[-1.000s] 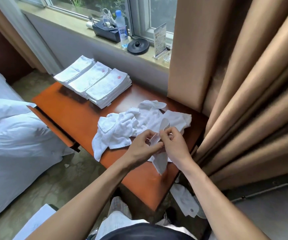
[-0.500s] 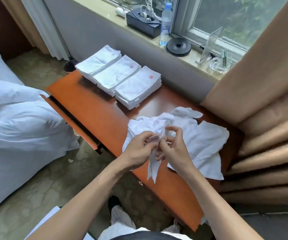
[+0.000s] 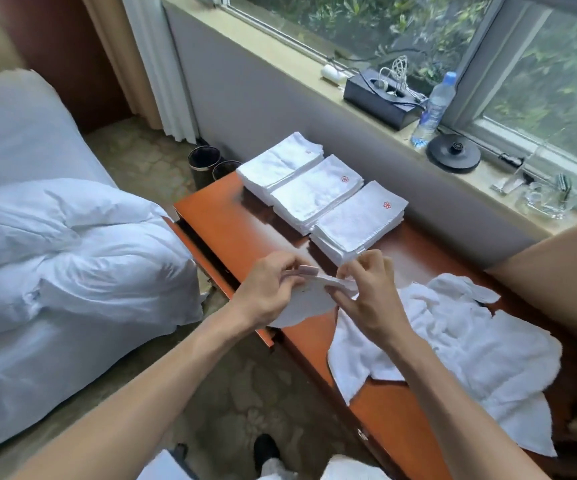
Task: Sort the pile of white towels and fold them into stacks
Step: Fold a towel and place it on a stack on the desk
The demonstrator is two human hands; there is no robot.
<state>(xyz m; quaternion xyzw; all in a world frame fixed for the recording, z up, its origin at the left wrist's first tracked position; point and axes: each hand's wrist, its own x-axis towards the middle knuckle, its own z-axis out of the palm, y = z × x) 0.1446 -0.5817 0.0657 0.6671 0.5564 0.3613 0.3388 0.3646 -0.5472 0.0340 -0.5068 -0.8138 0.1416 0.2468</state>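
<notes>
Two hands: towel (image 3: pixel 302 303) edge pinched by fingers (image 3: pixel 288 268) of left hand (image 3: pixel 266 294) and right hand (image 3: pixel 366 296).
Edge axis: held left–right (rest hangs).
Nearest stack (image 3: pixel 359 223): just beyond right hand.

Bare tabletop (image 3: pixel 231 223) left of towel stacks (image 3: pixel 318 195)
</notes>
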